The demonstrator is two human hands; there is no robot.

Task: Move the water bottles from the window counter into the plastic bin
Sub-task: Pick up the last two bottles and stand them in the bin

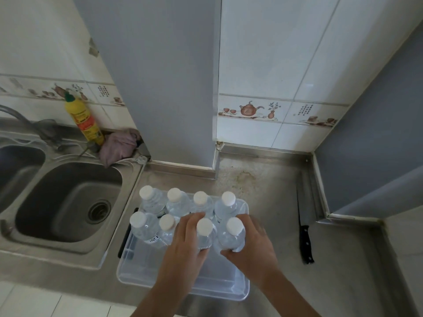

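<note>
Steel kitchen counter (263, 191) lies under me, tiled wall behind. My left hand (185, 245) curls round one water bottle (204, 234) and my right hand (254, 243) grips another bottle (233, 235), both upright at the clear plastic bin (183, 280), beside six capped bottles (176, 202) already standing in two rows at its far end. I judge this the placing step: next I must lower both until they stand, then let go without tipping neighbours. Further out sit a sink (68, 202), a yellow detergent bottle (83, 121) and a knife (304, 225).
</note>
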